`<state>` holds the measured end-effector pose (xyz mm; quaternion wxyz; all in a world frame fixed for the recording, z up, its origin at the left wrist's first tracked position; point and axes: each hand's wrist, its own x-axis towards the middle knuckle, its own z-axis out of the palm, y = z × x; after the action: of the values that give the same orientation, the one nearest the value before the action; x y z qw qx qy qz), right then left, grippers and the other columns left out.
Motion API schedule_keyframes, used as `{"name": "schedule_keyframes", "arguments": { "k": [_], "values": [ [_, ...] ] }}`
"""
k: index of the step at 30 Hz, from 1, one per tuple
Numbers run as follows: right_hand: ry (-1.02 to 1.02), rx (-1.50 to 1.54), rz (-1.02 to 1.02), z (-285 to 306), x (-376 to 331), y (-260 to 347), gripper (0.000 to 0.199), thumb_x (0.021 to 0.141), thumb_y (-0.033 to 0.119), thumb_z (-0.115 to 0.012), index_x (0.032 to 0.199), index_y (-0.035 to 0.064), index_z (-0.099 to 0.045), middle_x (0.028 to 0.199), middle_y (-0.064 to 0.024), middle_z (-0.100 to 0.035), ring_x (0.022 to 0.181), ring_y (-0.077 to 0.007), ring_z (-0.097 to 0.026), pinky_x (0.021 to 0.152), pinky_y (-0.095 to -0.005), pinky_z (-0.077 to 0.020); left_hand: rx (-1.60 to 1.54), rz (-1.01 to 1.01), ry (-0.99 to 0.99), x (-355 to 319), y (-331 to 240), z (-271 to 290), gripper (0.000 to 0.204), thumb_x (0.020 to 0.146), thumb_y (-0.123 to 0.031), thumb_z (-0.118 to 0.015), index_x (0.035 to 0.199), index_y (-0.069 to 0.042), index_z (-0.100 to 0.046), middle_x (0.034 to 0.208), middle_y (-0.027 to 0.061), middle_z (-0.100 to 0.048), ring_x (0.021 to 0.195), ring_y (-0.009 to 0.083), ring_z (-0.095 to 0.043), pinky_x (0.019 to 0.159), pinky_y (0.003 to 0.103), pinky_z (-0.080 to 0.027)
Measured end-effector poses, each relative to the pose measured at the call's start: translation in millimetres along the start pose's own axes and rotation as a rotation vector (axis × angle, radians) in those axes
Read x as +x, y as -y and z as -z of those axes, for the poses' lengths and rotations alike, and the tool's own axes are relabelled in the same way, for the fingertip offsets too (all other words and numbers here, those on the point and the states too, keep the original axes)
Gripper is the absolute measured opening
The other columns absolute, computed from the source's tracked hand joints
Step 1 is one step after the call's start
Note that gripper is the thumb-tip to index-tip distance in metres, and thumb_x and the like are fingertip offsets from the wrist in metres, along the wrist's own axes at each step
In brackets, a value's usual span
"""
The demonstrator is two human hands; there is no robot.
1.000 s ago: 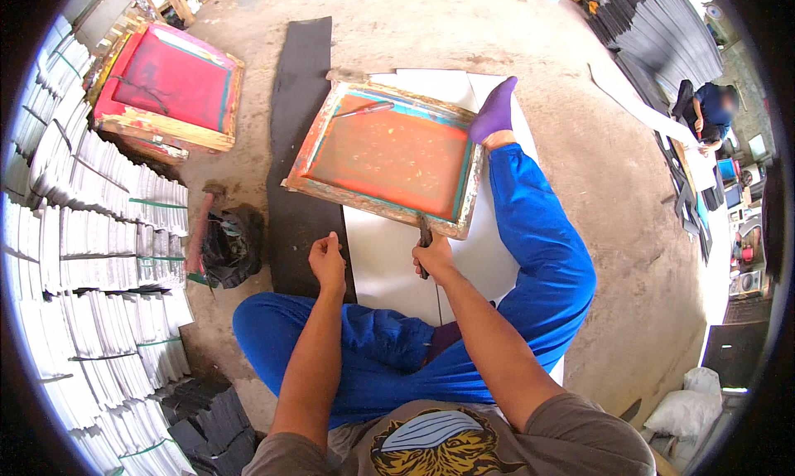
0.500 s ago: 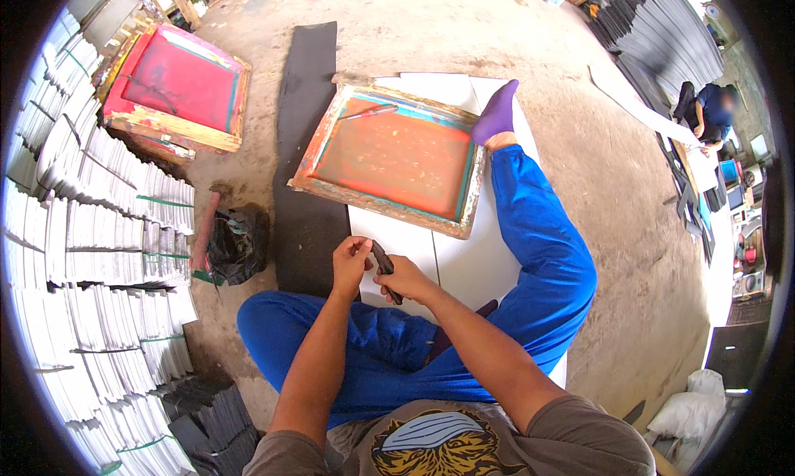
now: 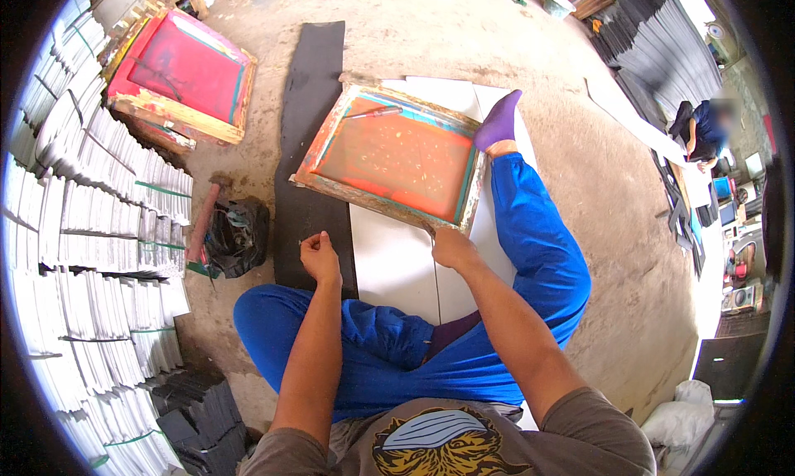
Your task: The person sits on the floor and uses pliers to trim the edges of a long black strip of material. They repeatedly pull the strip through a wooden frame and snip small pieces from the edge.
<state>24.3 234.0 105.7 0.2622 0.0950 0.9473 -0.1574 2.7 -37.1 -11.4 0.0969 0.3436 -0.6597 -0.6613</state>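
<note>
right hand point(image 3: 451, 248) — at frame point(image 3: 389, 157) edge

Blue trousers point(image 3: 530, 252), purple sock point(image 3: 499, 121), grey-brown printed shirt point(image 3: 464, 439)

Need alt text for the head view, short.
Seated person in blue trousers, right hand at the near edge of a wooden screen-printing frame lying over white sheets; left hand closed beside it above a black strip.
</note>
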Motion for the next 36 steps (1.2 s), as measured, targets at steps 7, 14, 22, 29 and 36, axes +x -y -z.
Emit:
{"name": "schedule_keyframes", "arguments": {
  "k": [7, 14, 22, 29, 36],
  "values": [
    [0.065, -0.097, -0.019, 10, 12, 10, 0.031, 0.084, 0.010, -0.055, 0.106, -0.0052, -0.071, 0.110, -0.0296, -0.070, 0.104, -0.0426, -0.069, 0.093, -0.0517, -0.0541, -0.028, 0.010, -0.026, 11, 18, -3, 0.024, 0.094, -0.022, -0.072, 0.101, -0.002, -0.061, 0.079, 0.0060, -0.061, 0.053, 0.0133, -0.052, 0.043, 0.028, -0.043],
    [0.095, -0.138, -0.044, 12, 14, 15, 0.028, 0.085, 0.009, -0.056, 0.105, -0.0028, -0.072, 0.113, -0.0286, -0.070, 0.109, -0.0401, -0.069, 0.095, -0.0512, -0.0541, -0.063, 0.025, 0.021, 3, 7, -5, 0.024, 0.095, -0.023, -0.072, 0.100, -0.002, -0.062, 0.078, 0.0058, -0.060, 0.054, 0.0128, -0.052, 0.043, 0.028, -0.043],
    [0.157, -0.069, -0.119, 22, 10, 23, 0.032, 0.085, 0.011, -0.056, 0.109, -0.0024, -0.072, 0.115, -0.0279, -0.069, 0.110, -0.0399, -0.068, 0.096, -0.0508, -0.0535, 0.013, 0.012, 0.020, -7, -6, -9, 0.025, 0.093, -0.022, -0.072, 0.097, 0.001, -0.064, 0.080, 0.0062, -0.064, 0.066, 0.0132, -0.058, 0.060, 0.029, -0.048],
    [0.178, -0.134, -0.098, 31, 8, 33, 0.031, 0.086, 0.012, -0.056, 0.108, -0.0014, -0.073, 0.117, -0.0249, -0.070, 0.111, -0.0389, -0.069, 0.094, -0.0533, -0.0545, 0.003, 0.023, 0.042, -9, -10, -8, 0.024, 0.092, -0.021, -0.072, 0.094, 0.002, -0.065, 0.081, 0.0069, -0.067, 0.072, 0.0144, -0.061, 0.069, 0.029, -0.051],
    [0.104, -0.262, -0.035, 20, 14, 38, 0.025, 0.085, 0.007, -0.057, 0.101, -0.0026, -0.074, 0.109, -0.0279, -0.071, 0.104, -0.0373, -0.071, 0.083, -0.0520, -0.0584, 0.009, -0.016, 0.093, -5, 2, -14, 0.026, 0.094, -0.023, -0.071, 0.097, 0.002, -0.064, 0.082, 0.0077, -0.066, 0.067, 0.0138, -0.059, 0.061, 0.029, -0.049]
  ]
}}
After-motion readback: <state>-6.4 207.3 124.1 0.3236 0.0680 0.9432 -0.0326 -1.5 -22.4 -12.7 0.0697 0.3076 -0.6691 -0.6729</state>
